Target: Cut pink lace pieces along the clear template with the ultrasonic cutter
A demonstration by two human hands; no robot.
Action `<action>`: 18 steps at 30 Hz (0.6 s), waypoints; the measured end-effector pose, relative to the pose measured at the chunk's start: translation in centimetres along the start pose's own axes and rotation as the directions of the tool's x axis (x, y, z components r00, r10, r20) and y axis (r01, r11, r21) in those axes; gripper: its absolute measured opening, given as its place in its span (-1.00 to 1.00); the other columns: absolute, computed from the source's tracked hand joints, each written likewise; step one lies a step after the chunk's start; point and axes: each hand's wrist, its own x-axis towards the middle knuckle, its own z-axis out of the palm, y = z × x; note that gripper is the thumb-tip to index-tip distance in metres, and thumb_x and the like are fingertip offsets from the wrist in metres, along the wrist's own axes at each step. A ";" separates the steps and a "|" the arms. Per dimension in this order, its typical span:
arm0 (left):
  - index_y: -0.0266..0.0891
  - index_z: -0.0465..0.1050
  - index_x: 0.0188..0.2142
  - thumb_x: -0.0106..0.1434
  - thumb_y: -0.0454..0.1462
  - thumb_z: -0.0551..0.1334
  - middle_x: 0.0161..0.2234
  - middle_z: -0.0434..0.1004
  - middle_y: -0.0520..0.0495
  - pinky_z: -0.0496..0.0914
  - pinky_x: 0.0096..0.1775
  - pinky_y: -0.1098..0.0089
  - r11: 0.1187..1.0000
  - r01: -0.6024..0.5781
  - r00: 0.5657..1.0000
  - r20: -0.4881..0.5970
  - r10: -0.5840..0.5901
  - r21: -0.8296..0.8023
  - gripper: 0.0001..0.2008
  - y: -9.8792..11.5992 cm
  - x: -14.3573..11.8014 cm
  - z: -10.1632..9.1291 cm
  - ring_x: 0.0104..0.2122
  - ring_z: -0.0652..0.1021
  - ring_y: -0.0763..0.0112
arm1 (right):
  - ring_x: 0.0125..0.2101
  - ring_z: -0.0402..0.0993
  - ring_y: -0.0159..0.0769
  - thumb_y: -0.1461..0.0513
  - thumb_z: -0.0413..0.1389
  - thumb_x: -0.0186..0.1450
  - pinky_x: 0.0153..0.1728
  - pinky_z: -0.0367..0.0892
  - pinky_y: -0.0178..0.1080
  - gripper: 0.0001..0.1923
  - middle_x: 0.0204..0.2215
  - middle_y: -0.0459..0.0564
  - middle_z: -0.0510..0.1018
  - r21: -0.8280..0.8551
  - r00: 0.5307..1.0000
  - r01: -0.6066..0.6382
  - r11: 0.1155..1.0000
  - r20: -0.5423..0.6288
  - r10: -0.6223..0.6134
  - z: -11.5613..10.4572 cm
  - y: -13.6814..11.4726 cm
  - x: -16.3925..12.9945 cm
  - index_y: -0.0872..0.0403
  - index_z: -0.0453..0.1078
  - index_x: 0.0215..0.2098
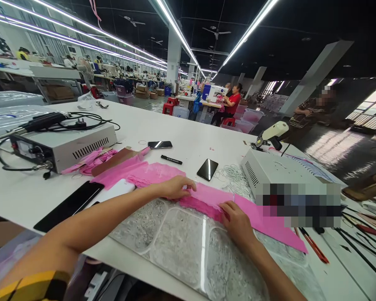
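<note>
A long strip of pink fabric (253,215) lies across a grey marble-patterned mat (181,230), with a bunched, ruffled layer along its near edge. Over the middle of the strip is my left hand (177,187), its fingers bent and the thumb apart from them, with nothing visible between. My right hand (237,219) pinches the near edge of the ruffled layer, fingertips closed on the cloth. Further left, more gathered pink fabric (155,172) spreads out beside a brown piece of card (113,162).
A grey box with a handheld tool (81,144) stands left; another grey box (278,171) stands right. Two phones (207,169), a black marker (171,159) and tangled thin cord (235,177) lie beyond the cloth. A red cutter (315,246) lies right. People sit at sewing machines (216,93) behind.
</note>
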 end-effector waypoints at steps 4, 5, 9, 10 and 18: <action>-0.24 0.52 -0.25 0.24 -0.47 0.19 -0.28 0.54 -0.03 0.37 -0.16 0.48 0.992 -0.126 0.990 0.061 0.124 0.024 -0.82 0.3 -4.5 0.9 -0.21 0.52 0.40 | -0.31 0.52 -0.27 0.32 -0.04 0.28 -0.31 0.44 -0.25 -0.71 -0.27 0.03 0.57 -0.007 0.986 0.162 0.987 0.031 -0.162 -0.7 -1.3 -3.2 0.01 0.49 -0.16; -0.23 0.52 -0.29 0.24 -0.47 0.20 -0.29 0.53 -0.05 0.36 -0.17 0.48 0.988 -0.148 0.987 0.075 0.145 0.036 -0.83 0.3 -5.8 1.3 -0.22 0.52 0.39 | -0.32 0.52 -0.29 0.34 -0.03 0.28 -0.33 0.44 -0.28 -0.70 -0.27 0.02 0.58 -0.008 0.975 0.220 0.976 0.038 -0.219 -0.7 -2.0 -4.2 0.00 0.49 -0.16; -0.22 0.50 -0.36 0.20 -0.50 0.21 -0.33 0.53 -0.08 0.36 -0.19 0.41 0.979 -0.180 0.979 0.116 0.168 0.101 -0.82 0.6 -10.6 2.3 -0.28 0.50 0.34 | -0.37 0.53 -0.35 0.40 -0.06 0.31 -0.36 0.44 -0.35 -0.69 -0.33 0.00 0.57 0.057 0.897 0.423 0.904 0.112 -0.427 -0.7 -5.6 -6.9 0.01 0.45 -0.16; -0.22 0.50 -0.37 0.17 -0.52 0.21 -0.35 0.53 -0.07 0.36 -0.18 0.40 0.977 -0.179 0.978 0.124 0.165 0.119 -0.81 0.6 -11.5 2.3 -0.28 0.50 0.33 | -0.38 0.53 -0.36 0.39 -0.06 0.32 -0.36 0.44 -0.36 -0.71 -0.35 -0.01 0.57 0.114 0.886 0.422 0.900 0.158 -0.436 -0.9 -6.4 -7.0 0.01 0.44 -0.17; -0.26 0.52 -0.27 0.27 -0.47 0.16 -0.31 0.53 -0.11 0.36 -0.19 0.35 0.946 -0.094 0.995 0.064 0.078 0.311 -0.82 1.3 -7.3 0.5 -0.25 0.51 0.31 | -0.50 0.44 -0.36 0.10 0.02 0.33 -0.47 0.39 -0.29 -0.74 -0.38 0.02 0.56 0.311 0.960 -0.012 0.950 0.268 -0.076 -0.7 -5.4 0.6 0.02 0.50 -0.25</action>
